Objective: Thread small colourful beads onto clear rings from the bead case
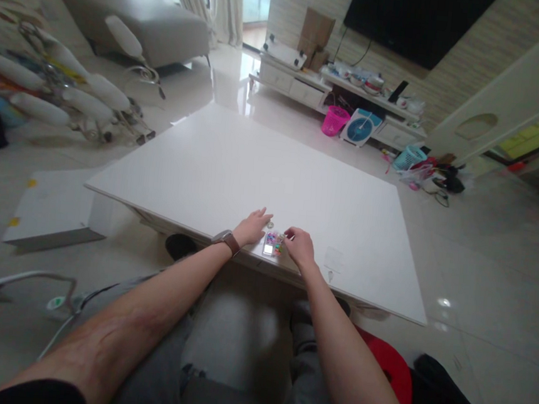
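Observation:
A small compartment box (268, 250) with colourful little pieces, probably beads, sits near the front edge of the white table (263, 164). My left hand (251, 227) lies on the tabletop to the left of it, fingers stretched out and apart, with a watch on the wrist. By its fingertips is a small round ring-like item (270, 225). At the box's right side, my right hand (299, 245) has its thumb and fingers pinched together; what they hold, if anything, is too small to tell. A clear plastic piece (333, 258) lies farther right on the table.
A tiny light-coloured item (330, 275) rests at the table's front edge. A white box (56, 205) stands on the floor at left. Beyond the table are a pink basket (335, 121), a fan (361, 128) and a TV cabinet (289, 83). Something red (392, 363) is beside my right arm.

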A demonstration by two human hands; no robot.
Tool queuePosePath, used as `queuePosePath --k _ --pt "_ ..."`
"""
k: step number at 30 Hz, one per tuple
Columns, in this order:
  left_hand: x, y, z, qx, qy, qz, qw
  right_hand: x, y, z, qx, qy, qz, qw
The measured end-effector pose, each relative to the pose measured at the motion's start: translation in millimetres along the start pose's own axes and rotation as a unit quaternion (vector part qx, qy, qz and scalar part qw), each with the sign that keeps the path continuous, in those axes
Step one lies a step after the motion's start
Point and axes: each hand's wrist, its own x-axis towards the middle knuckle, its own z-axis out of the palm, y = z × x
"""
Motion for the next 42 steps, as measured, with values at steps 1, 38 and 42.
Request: queuePosePath --k 1,38,42 --pt "-0.1 0.7 1.2 0.007 -0.006 -0.003 1.000 0.0 -0.6 -0.2 0.001 0.001 -0.003 1.000" --pt "8.4 12.6 -35.7 -0.179 0.045 -0.100 0.978 5.8 -5.8 1.2 0.127 0.026 -0.035 0.991" --pt "5.8 25.7 -39.8 -0.345 0.027 -0.082 0.935 9.7 -11.3 2.2 0.297 0.041 -0.020 0.954"
